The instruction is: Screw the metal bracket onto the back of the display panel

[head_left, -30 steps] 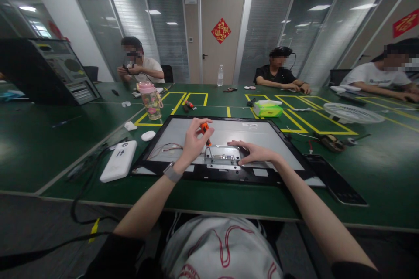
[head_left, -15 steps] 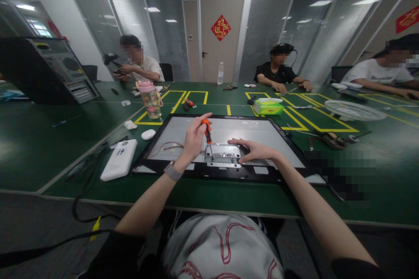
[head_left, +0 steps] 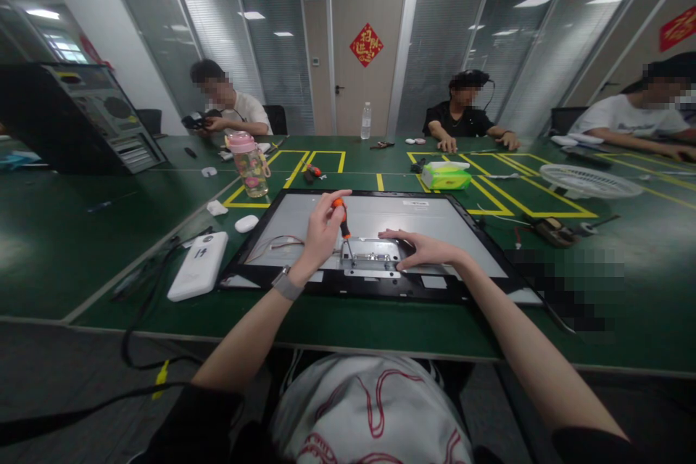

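Bottle (head_left: pixel 251 172), pink lid (head_left: pixel 240 142) on, contents unclear; screwdriver (head_left: pixel 344 223) in left grip (head_left: pixel 322 230).

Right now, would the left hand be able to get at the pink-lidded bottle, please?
Probably not just yet: the left hand grips the orange-and-black screwdriver, though nothing tall appears to block its way to the pink-lidded bottle.
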Demonstrator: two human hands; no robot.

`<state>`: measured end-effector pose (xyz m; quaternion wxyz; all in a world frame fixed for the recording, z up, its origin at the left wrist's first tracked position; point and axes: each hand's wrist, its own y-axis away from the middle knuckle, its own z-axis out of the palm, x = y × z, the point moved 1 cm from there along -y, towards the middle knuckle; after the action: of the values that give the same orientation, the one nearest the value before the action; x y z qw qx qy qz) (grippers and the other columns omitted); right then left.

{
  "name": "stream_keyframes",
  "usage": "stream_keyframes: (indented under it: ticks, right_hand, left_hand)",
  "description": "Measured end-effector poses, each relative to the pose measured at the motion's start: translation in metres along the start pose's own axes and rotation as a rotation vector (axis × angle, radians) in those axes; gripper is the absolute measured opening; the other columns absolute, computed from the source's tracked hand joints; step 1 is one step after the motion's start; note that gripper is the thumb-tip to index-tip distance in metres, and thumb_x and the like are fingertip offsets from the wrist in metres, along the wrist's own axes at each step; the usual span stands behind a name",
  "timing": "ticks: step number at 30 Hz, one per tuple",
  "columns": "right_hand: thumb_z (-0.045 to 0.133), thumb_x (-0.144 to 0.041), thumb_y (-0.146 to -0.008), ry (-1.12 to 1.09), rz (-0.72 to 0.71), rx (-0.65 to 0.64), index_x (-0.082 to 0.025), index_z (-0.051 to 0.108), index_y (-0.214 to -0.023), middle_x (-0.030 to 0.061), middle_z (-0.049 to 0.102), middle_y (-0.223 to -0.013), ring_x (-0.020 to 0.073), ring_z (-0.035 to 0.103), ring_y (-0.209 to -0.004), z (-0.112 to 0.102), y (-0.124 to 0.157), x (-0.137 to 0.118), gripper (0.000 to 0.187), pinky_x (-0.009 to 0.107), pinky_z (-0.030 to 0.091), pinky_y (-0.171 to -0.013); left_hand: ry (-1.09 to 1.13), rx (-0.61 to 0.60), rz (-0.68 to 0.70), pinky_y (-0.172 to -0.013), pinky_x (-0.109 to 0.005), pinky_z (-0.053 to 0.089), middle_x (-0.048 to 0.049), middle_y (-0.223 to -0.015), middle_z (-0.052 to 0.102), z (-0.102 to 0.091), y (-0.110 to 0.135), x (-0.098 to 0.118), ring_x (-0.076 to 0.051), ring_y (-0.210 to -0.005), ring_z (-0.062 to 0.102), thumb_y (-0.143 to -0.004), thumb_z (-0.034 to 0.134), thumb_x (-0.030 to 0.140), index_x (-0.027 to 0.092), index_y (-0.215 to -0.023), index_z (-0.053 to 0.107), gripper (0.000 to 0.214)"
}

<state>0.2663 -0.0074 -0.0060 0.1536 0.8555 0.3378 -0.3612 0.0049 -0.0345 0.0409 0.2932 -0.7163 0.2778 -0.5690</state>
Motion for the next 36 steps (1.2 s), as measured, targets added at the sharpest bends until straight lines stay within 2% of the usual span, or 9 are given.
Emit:
stream_keyframes:
  ticks: [5, 10, 12, 17, 22, 25, 29, 32, 36]
  right_hand:
    - [0.075, -0.052, -0.069, 0.012, 0.003, -0.003, -0.028, 0.042, -0.142, 0.0053, 0.039, -0.152, 0.0302, 0.033, -0.141, 0.000, 0.000, -0.001, 0.084, 0.046, 0.019, -0.119]
    - [0.075, -0.052, -0.069, 0.011, 0.013, -0.005, -0.028, 0.042, -0.142, 0.0051, 0.039, -0.152, 0.0298, 0.033, -0.140, 0.000, 0.000, 0.000, 0.084, 0.045, 0.021, -0.119]
    - [0.075, -0.052, -0.069, 0.012, 0.011, -0.005, -0.027, 0.042, -0.142, 0.0056, 0.039, -0.152, 0.0295, 0.033, -0.140, 0.000, 0.000, 0.000, 0.084, 0.045, 0.021, -0.119]
    - [0.075, -0.051, -0.069, 0.007, 0.014, -0.007, -0.025, 0.042, -0.142, 0.0077, 0.038, -0.152, 0.0294, 0.033, -0.141, 0.000, 0.000, 0.000, 0.085, 0.045, 0.020, -0.119]
    - [0.075, -0.051, -0.068, 0.009, 0.006, -0.006, -0.027, 0.042, -0.142, 0.0062, 0.038, -0.152, 0.0296, 0.033, -0.141, 0.000, 0.000, 0.000, 0.084, 0.045, 0.021, -0.119]
    - [0.075, -0.051, -0.068, 0.022, 0.007, 0.000, -0.027, 0.042, -0.142, 0.0065, 0.039, -0.151, 0.0300, 0.034, -0.140, 0.000, -0.001, 0.001, 0.084, 0.046, 0.022, -0.118]
    - [0.075, -0.052, -0.069, 0.029, 0.013, -0.003, -0.028, 0.041, -0.142, 0.0064, 0.039, -0.151, 0.0297, 0.034, -0.140, 0.000, 0.000, 0.000, 0.084, 0.046, 0.023, -0.118]
    - [0.074, -0.052, -0.069, 0.028, 0.021, -0.008, -0.026, 0.040, -0.143, 0.0070, 0.038, -0.152, 0.0292, 0.033, -0.140, 0.000, 0.000, -0.001, 0.085, 0.045, 0.022, -0.118]
    - [0.074, -0.052, -0.069, 0.009, 0.020, -0.009, -0.027, 0.042, -0.142, 0.0062, 0.038, -0.152, 0.0290, 0.032, -0.141, 0.000, 0.001, -0.003, 0.083, 0.045, 0.021, -0.119]
  left_hand:
    - [-0.138, 0.026, 0.089, -0.069, -0.026, 0.042, -0.0013, -0.084, 0.049, -0.001, 0.001, 0.004, -0.014, -0.075, 0.049, -0.086, 0.060, 0.031, 0.021, -0.102, 0.065, 0.019]
    - [-0.140, -0.003, 0.141, -0.066, -0.027, 0.040, -0.0013, -0.079, 0.052, -0.003, 0.003, 0.003, -0.014, -0.069, 0.049, -0.092, 0.044, 0.027, 0.019, -0.100, 0.063, 0.022]
    - [-0.181, 0.014, 0.132, -0.063, -0.026, 0.040, -0.0007, -0.076, 0.053, -0.004, 0.003, 0.003, -0.013, -0.066, 0.048, -0.091, 0.045, 0.027, 0.018, -0.098, 0.063, 0.021]
    - [-0.281, 0.140, 0.129, -0.053, -0.021, 0.035, 0.0031, -0.066, 0.052, -0.007, 0.001, 0.004, -0.008, -0.053, 0.042, -0.088, 0.053, 0.028, 0.018, -0.083, 0.059, 0.013]
    - [-0.263, 0.353, 0.049, -0.056, -0.021, 0.040, 0.0029, -0.068, 0.055, -0.018, -0.007, -0.004, -0.009, -0.056, 0.051, -0.091, 0.049, 0.032, 0.018, -0.085, 0.053, 0.016]
    - [-0.392, 0.411, -0.033, -0.060, -0.023, 0.043, 0.0002, -0.074, 0.058, -0.027, -0.013, -0.010, -0.012, -0.063, 0.057, -0.087, 0.057, 0.036, 0.018, -0.088, 0.052, 0.019]
    - [-0.736, 0.279, -0.233, -0.064, -0.028, 0.043, -0.0042, -0.078, 0.063, -0.033, -0.017, -0.014, -0.019, -0.072, 0.062, -0.086, 0.060, 0.040, 0.018, -0.096, 0.052, 0.026]
    - [-0.934, 0.038, -0.375, -0.068, -0.030, 0.044, -0.0080, -0.085, 0.066, -0.031, -0.015, -0.015, -0.023, -0.081, 0.065, -0.088, 0.057, 0.040, 0.017, -0.103, 0.052, 0.028]
    - [-1.101, -0.307, -0.457, -0.070, -0.031, 0.045, -0.0135, -0.091, 0.068, -0.031, -0.007, -0.022, -0.027, -0.087, 0.065, -0.087, 0.056, 0.043, 0.014, -0.105, 0.056, 0.034]
